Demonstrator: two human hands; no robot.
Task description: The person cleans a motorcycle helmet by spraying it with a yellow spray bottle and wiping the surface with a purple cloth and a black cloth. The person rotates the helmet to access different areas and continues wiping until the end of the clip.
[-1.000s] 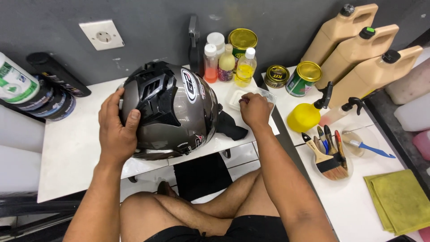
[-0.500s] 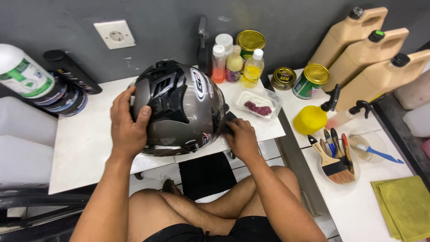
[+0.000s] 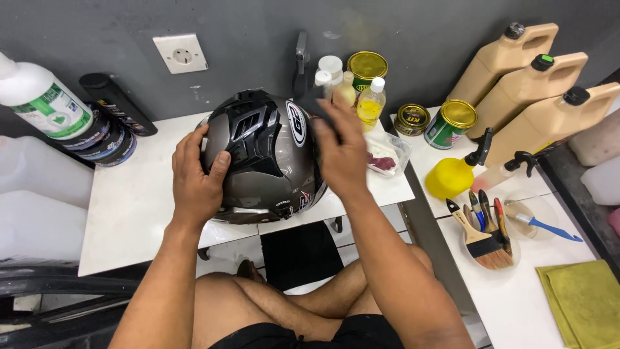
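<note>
Gold-lidded tins point(image 3: 444, 119) stand right of the helmet point(image 3: 268, 158) both hands grip.

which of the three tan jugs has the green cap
The middle tan jug; its cap is green, while the jugs on either side of it have dark caps.

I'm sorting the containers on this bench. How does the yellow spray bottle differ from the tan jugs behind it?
The yellow spray bottle is round, squat and bright yellow with a black trigger head; the tan jugs are tall, flat-sided and beige, with built-in handles and dark screw caps. The bottle stands upright alone near the brushes; the three jugs lean in a row against the wall. Both look like plastic and sit on the white side table.
</note>
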